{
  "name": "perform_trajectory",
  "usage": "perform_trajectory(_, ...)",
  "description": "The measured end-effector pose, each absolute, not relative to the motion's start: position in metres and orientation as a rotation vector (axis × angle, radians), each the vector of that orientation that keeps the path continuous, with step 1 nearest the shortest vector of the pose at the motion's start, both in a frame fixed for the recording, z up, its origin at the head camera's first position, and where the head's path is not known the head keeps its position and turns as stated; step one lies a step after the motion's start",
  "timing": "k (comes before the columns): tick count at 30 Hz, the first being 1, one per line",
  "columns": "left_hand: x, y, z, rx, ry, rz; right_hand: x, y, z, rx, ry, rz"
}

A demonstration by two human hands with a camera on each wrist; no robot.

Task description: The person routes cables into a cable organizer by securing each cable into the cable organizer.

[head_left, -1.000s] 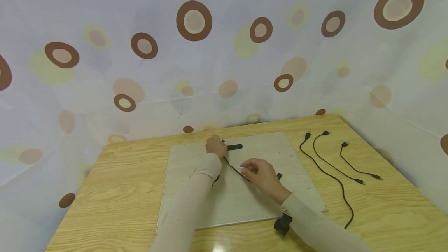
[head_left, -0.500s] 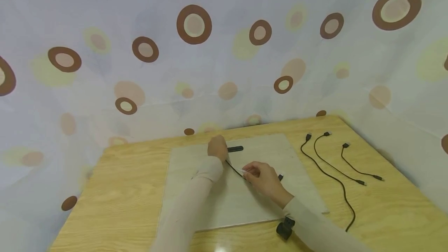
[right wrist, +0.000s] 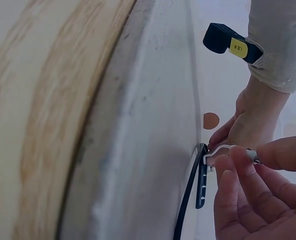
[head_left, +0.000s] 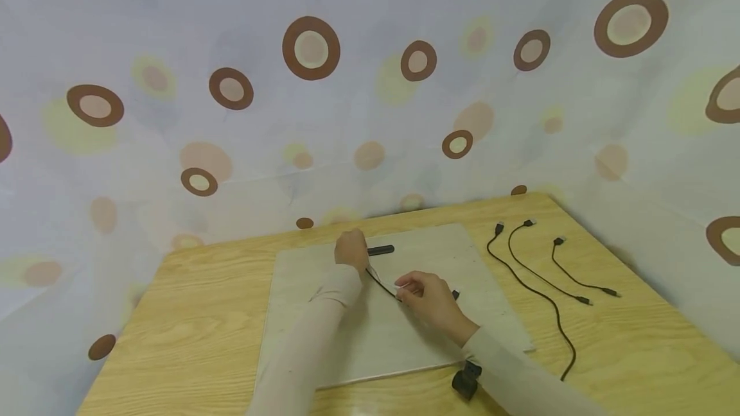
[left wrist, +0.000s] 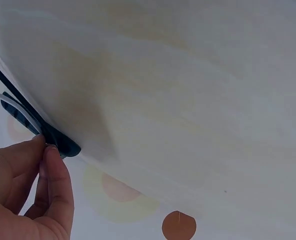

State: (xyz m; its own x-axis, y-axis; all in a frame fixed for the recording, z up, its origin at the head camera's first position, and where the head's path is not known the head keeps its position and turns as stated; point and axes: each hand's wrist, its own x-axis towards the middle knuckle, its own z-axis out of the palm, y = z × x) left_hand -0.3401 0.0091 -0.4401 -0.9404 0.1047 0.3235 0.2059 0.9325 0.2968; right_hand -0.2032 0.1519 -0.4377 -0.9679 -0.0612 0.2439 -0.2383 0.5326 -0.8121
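My left hand is at the back of the pale board, by a black slotted cable holder. In the left wrist view its thumb and finger pinch a thin white cable against the holder's end; the exact contact is partly hidden. My right hand pinches the small plug end of that white cable between thumb and fingers. The cable bends from there to the holder. A black cable runs from the holder across the board under my right hand, its plug showing beyond.
Three black USB cables lie on the wooden table right of the board: a long one, a middle one and a short one. A patterned curtain rises behind the table. A black wrist camera hangs from my right sleeve.
The head view has shifted slightly. Both hands keep nearly the same places and their pinch; my left hand has turned a little over the holder's end.
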Motion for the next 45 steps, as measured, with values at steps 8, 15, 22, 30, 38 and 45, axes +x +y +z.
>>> perform_trajectory(8, -0.337, 0.006, -0.438, -0.353, -2.775, -0.295, -0.205, 0.148, -0.438, 0.264, -2.625, 1.401)
perform_trajectory(15, -0.339, 0.008, -0.438, -0.383, -2.797, -0.273, -0.208, 0.154, -0.430, 0.280, -2.679, 1.362)
perform_trajectory(22, -0.338, 0.009, -0.448, -0.419, -2.780, -0.287, -0.206, 0.161, -0.436, 0.298, -2.746, 1.340)
perform_trajectory(30, -0.342, 0.003, -0.443, -0.401, -2.806, -0.294, -0.209, 0.163, -0.440, 0.351, -2.763, 1.355)
perform_trajectory(38, -0.351, -0.006, -0.450, -0.415, -2.817, -0.525, -0.213, 0.165, -0.433, 0.395, -2.827, 1.427)
perform_trajectory(45, -0.345, -0.009, -0.444, -0.371, -2.830, -0.713, -0.219, 0.177, -0.431, 0.420, -2.855, 1.394)
